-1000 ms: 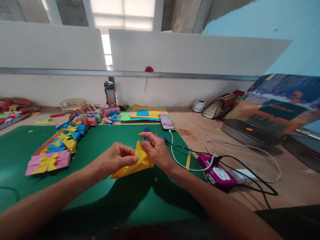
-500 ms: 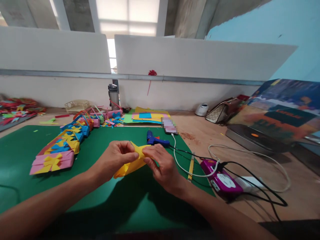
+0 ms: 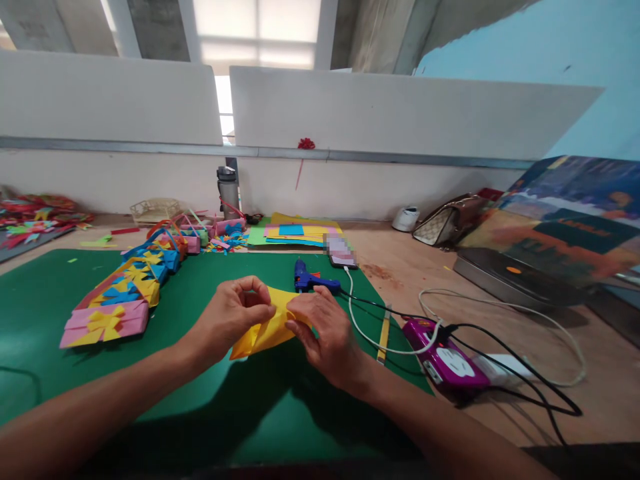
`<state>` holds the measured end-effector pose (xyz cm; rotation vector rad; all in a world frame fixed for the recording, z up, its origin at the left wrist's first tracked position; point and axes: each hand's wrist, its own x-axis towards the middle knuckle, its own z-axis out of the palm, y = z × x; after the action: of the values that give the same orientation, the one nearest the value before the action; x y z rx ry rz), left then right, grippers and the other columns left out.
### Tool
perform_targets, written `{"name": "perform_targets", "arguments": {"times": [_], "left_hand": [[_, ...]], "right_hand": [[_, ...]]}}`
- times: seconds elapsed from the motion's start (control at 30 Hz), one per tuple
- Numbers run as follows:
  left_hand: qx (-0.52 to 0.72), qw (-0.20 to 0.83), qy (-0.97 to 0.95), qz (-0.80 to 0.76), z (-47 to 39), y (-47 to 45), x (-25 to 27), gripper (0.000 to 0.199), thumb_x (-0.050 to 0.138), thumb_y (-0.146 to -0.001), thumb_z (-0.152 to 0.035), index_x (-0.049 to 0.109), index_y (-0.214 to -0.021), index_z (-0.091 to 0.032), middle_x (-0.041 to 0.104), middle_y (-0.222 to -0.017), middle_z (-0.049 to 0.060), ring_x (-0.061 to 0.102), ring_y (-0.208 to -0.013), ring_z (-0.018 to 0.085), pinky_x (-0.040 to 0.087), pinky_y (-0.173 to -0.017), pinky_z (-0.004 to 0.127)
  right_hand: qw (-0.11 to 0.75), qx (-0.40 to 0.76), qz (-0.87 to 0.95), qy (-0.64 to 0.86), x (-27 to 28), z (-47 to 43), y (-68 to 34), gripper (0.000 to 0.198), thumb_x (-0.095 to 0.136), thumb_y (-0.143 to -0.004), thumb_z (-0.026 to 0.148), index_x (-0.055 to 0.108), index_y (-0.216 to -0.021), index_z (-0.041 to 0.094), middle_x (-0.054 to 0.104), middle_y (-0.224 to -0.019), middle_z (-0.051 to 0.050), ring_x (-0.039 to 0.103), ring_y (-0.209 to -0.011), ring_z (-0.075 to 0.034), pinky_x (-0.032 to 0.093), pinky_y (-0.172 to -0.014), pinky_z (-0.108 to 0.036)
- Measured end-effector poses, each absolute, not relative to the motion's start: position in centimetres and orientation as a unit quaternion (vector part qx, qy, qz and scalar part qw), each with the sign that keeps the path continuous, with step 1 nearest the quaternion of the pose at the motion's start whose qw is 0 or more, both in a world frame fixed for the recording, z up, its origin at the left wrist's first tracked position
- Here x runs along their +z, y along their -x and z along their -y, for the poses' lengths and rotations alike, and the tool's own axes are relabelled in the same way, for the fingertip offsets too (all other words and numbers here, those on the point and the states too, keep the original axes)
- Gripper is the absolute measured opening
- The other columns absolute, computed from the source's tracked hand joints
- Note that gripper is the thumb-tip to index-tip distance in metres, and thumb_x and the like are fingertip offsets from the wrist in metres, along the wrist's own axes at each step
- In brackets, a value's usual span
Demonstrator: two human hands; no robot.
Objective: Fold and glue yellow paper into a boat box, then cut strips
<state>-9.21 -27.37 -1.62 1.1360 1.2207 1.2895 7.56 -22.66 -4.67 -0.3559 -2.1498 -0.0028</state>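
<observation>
A folded piece of yellow paper (image 3: 270, 333) is held above the green mat (image 3: 200, 413), its lower left corner sticking out below my fingers. My left hand (image 3: 235, 313) pinches its left side between thumb and forefinger. On the right side, my right hand (image 3: 325, 327) grips it with thumb and fingers. Just beyond my right hand lies a blue glue gun (image 3: 320, 281) on the mat. To the left, small paper baskets in pink, yellow and blue stand in a row, the nearest a pink basket (image 3: 110, 323) with a yellow bow.
A yellow cutter knife (image 3: 384, 337) lies at the mat's right edge. Beside it sits a purple power strip (image 3: 445, 360) with black and white cables. Coloured paper sheets (image 3: 295, 233), a phone (image 3: 341, 253) and a grey bottle (image 3: 228, 193) are at the back.
My fingers have shifted slightly on the yellow paper, and its upper edge between them looks flatter and straighter. Both hands stay in nearly the same place.
</observation>
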Motion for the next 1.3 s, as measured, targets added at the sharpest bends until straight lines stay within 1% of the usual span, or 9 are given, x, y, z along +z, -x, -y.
{"name": "perform_targets", "arguments": {"times": [0.17,0.27,0.4,0.53,0.73,0.87,0.93,1.07,1.3], "left_hand": [[0.493,0.490,-0.494,-0.522,27.4,9.2,-1.7,0.022,0.071,-0.056,-0.023,0.066,-0.074,-0.013,0.065,-0.065,0.000,0.055,-0.058,0.010,0.041,-0.056,0.020],[0.477,0.493,-0.523,-0.507,27.4,9.3,-2.0,0.020,0.069,-0.056,-0.022,0.066,-0.074,-0.013,0.064,-0.065,0.000,0.054,-0.057,0.010,0.041,-0.055,0.020],[0.460,0.478,-0.560,-0.497,27.5,9.2,-2.3,0.014,0.065,-0.059,-0.020,0.064,-0.072,-0.015,0.061,-0.061,-0.002,0.050,-0.053,0.008,0.038,-0.050,0.018],[0.408,0.416,-0.616,-0.531,27.9,9.0,-2.1,0.014,0.059,-0.064,-0.023,0.068,-0.069,-0.014,0.062,-0.061,0.000,0.052,-0.056,0.011,0.039,-0.051,0.019],[0.327,0.345,-0.704,-0.528,28.4,9.4,-1.3,0.021,0.055,-0.076,-0.029,0.071,-0.079,-0.015,0.064,-0.070,0.001,0.052,-0.061,0.012,0.039,-0.055,0.019],[0.295,0.323,-0.738,-0.515,28.6,9.9,-1.0,0.023,0.066,-0.069,-0.034,0.069,-0.083,-0.016,0.062,-0.073,0.001,0.055,-0.066,0.014,0.043,-0.059,0.021],[0.284,0.284,-0.752,-0.522,28.6,10.1,-1.1,0.022,0.069,-0.067,-0.033,0.068,-0.083,-0.018,0.062,-0.073,-0.001,0.056,-0.066,0.014,0.045,-0.071,0.025],[0.293,0.215,-0.764,-0.533,28.7,10.2,-1.7,0.013,0.066,-0.069,-0.026,0.067,-0.082,-0.023,0.065,-0.069,-0.005,0.057,-0.060,0.012,0.026,-0.105,0.044],[0.342,0.140,-0.773,-0.515,28.5,9.9,-2.9,0.013,0.056,-0.079,-0.023,0.069,-0.077,-0.026,0.071,-0.071,-0.005,0.058,-0.057,0.011,0.025,-0.107,0.043]], "right_hand": [[0.455,0.062,0.866,0.196,-4.4,22.3,-7.9,0.015,0.051,-0.085,0.019,0.055,-0.100,0.019,0.066,-0.097,-0.009,0.060,-0.094,-0.021,0.040,-0.089,-0.042],[0.422,0.207,0.834,0.290,-4.2,21.2,-8.0,0.033,0.052,-0.085,0.029,0.050,-0.115,0.018,0.062,-0.109,-0.012,0.056,-0.102,-0.024,0.041,-0.089,-0.044],[0.361,0.435,0.768,0.300,-3.8,20.2,-7.8,0.049,0.059,-0.077,0.031,0.046,-0.121,0.013,0.062,-0.085,-0.004,0.059,-0.086,-0.018,0.045,-0.080,-0.035],[0.342,0.534,0.718,0.288,-3.4,20.3,-7.4,0.054,0.066,-0.069,0.026,0.048,-0.119,0.013,0.048,-0.062,0.008,0.047,-0.059,-0.008,0.039,-0.059,-0.023],[0.348,0.586,0.675,0.283,-3.2,20.5,-7.3,0.045,0.066,-0.067,0.027,0.053,-0.108,0.014,0.040,-0.057,0.010,0.038,-0.051,-0.006,0.029,-0.050,-0.021],[0.355,0.587,0.671,0.281,-3.0,20.4,-7.6,0.040,0.066,-0.066,0.027,0.055,-0.102,0.015,0.041,-0.057,0.010,0.040,-0.052,-0.006,0.031,-0.053,-0.022],[0.365,0.583,0.669,0.283,-3.0,20.4,-7.7,0.038,0.066,-0.065,0.027,0.056,-0.100,0.016,0.041,-0.057,0.010,0.040,-0.052,-0.006,0.032,-0.054,-0.023],[0.378,0.598,0.651,0.277,-2.9,20.3,-7.8,0.035,0.069,-0.064,0.028,0.058,-0.095,0.017,0.044,-0.059,0.009,0.043,-0.053,-0.006,0.033,-0.054,-0.022],[0.358,0.615,0.655,0.255,-2.9,20.2,-8.1,0.033,0.072,-0.058,0.026,0.063,-0.089,0.017,0.053,-0.062,0.006,0.048,-0.056,-0.007,0.037,-0.055,-0.021]]}}
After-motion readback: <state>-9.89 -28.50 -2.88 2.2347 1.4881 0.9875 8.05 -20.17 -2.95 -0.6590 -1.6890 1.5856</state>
